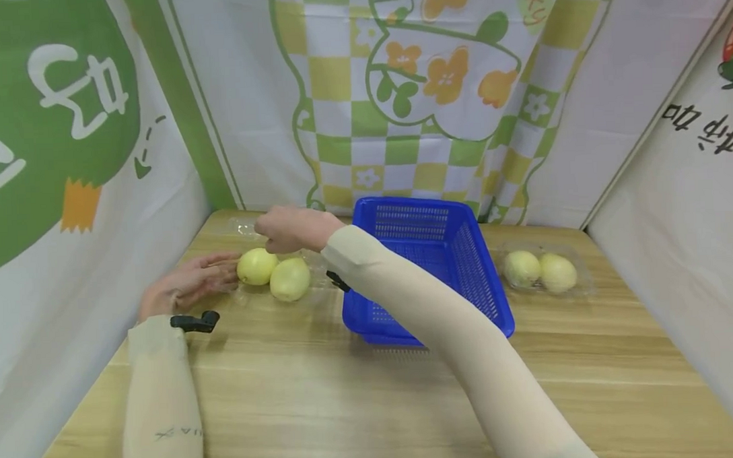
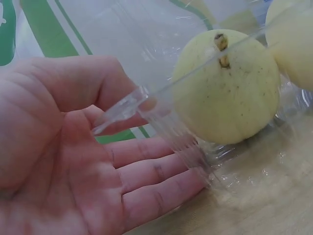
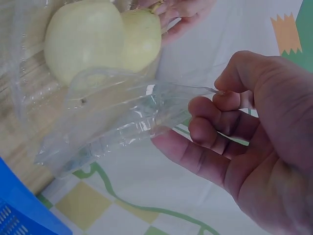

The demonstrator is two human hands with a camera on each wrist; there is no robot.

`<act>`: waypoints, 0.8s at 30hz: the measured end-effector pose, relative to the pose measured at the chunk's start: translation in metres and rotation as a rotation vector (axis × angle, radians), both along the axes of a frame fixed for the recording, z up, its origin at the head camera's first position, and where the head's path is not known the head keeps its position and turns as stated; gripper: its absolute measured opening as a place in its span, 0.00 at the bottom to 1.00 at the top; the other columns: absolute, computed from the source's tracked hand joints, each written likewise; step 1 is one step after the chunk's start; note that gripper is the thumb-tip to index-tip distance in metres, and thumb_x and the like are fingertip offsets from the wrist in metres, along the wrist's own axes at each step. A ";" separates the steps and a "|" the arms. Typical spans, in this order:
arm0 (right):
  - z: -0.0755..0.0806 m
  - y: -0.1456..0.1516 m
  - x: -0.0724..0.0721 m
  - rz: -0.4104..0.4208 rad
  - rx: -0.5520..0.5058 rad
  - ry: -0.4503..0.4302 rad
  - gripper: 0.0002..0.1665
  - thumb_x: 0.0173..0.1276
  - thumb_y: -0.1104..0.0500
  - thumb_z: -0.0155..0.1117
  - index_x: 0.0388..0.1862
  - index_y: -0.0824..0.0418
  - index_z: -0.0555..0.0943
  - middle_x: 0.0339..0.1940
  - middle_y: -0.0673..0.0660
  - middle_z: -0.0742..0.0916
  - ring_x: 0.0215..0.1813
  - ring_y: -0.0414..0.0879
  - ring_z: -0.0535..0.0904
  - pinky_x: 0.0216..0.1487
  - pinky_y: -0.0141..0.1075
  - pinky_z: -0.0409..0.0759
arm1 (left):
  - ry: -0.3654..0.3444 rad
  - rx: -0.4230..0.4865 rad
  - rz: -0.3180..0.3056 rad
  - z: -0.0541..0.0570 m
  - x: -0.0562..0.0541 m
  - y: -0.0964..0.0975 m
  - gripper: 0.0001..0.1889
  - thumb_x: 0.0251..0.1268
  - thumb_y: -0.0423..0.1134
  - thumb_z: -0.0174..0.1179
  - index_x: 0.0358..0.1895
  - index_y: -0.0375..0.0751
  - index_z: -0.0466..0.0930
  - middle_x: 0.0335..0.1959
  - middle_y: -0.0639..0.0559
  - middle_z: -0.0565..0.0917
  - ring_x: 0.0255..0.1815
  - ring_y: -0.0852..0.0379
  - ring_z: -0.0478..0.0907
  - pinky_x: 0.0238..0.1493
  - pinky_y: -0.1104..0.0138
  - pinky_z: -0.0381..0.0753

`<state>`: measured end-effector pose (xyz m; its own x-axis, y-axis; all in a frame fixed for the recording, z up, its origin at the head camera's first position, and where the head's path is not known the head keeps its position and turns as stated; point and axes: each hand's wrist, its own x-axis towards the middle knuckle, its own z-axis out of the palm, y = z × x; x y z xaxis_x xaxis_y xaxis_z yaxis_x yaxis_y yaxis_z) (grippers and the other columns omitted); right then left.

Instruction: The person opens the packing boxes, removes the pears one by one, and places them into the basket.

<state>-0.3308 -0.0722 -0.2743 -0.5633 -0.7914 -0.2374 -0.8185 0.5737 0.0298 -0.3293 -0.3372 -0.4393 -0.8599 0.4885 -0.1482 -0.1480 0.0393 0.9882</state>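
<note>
Two pale yellow pears sit side by side in a clear plastic box at the left of the table. My left hand is at the box's left end, thumb and forefinger pinching its rim while the other fingers stretch along its side. Above and behind the pears is my right hand. In the right wrist view its thumb and fingertips pinch the edge of the clear lid, which is raised off the fruit.
A blue plastic basket stands at the middle back, right of the pears, with my right forearm crossing in front of it. Farther right, another clear box holds two pears. Printed cloth walls enclose the wooden table.
</note>
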 end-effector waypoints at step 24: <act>0.009 0.000 -0.002 0.007 -0.032 0.095 0.10 0.72 0.63 0.50 0.46 0.56 0.78 0.32 0.48 0.78 0.33 0.40 0.71 0.33 0.28 0.70 | 0.006 -0.282 0.095 0.016 0.002 0.005 0.34 0.76 0.43 0.50 0.77 0.37 0.46 0.63 0.42 0.76 0.48 0.53 0.85 0.46 0.64 0.84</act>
